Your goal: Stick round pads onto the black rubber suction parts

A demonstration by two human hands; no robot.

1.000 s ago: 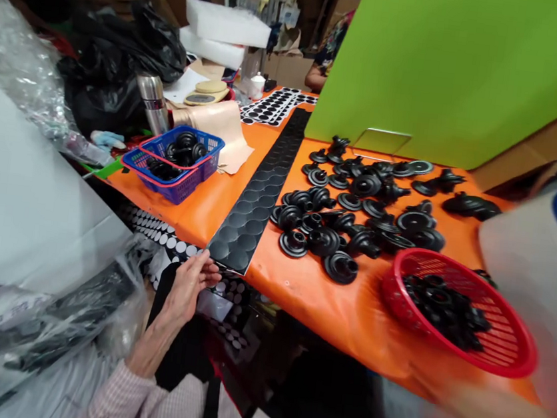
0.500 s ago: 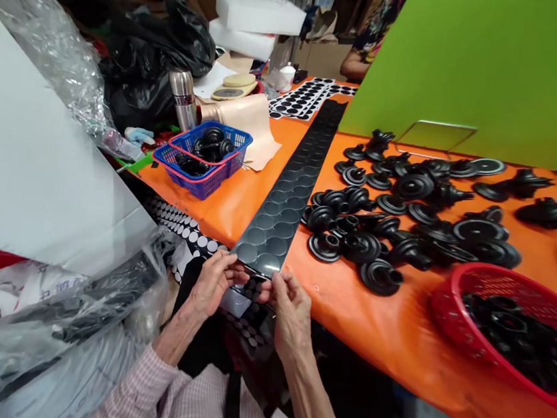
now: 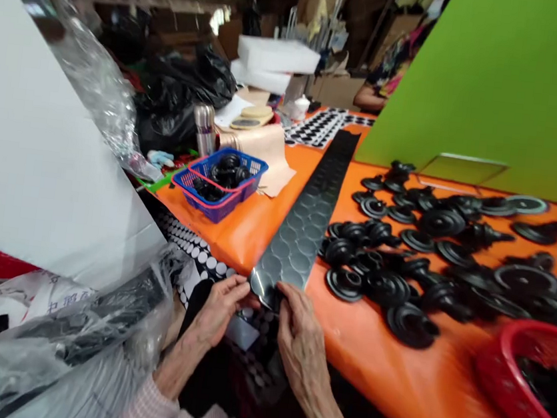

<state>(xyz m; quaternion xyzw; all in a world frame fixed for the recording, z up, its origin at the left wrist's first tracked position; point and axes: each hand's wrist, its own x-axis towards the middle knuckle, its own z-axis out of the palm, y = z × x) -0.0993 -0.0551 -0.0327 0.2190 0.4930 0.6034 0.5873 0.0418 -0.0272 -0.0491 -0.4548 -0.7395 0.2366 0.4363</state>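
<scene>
A long, shiny black strip [image 3: 307, 212] with rows of round cut outlines lies on the orange-covered table, running away from me. Its near end hangs over the table's front edge and is bent. My left hand [image 3: 221, 306] pinches the near left corner between thumb and fingers. At the near right end, my right hand [image 3: 301, 326] grips the strip with its fingertips on top; its thumb is hidden. Right of the strip lie many black plastic disc-shaped parts with stems [image 3: 387, 288].
A blue basket [image 3: 215, 208] with black parts stands left of the strip, a red basket [image 3: 500, 382] at the near right. A green board [image 3: 498, 86] rises behind the parts. White sheets with black dots [image 3: 318, 125] lie at the back; another person's arm [image 3: 369, 98] shows beyond.
The view has tilted up and turned left, so everything sits lower and farther right. My right fingers have moved onto the strip's near end, which is now bent more.
</scene>
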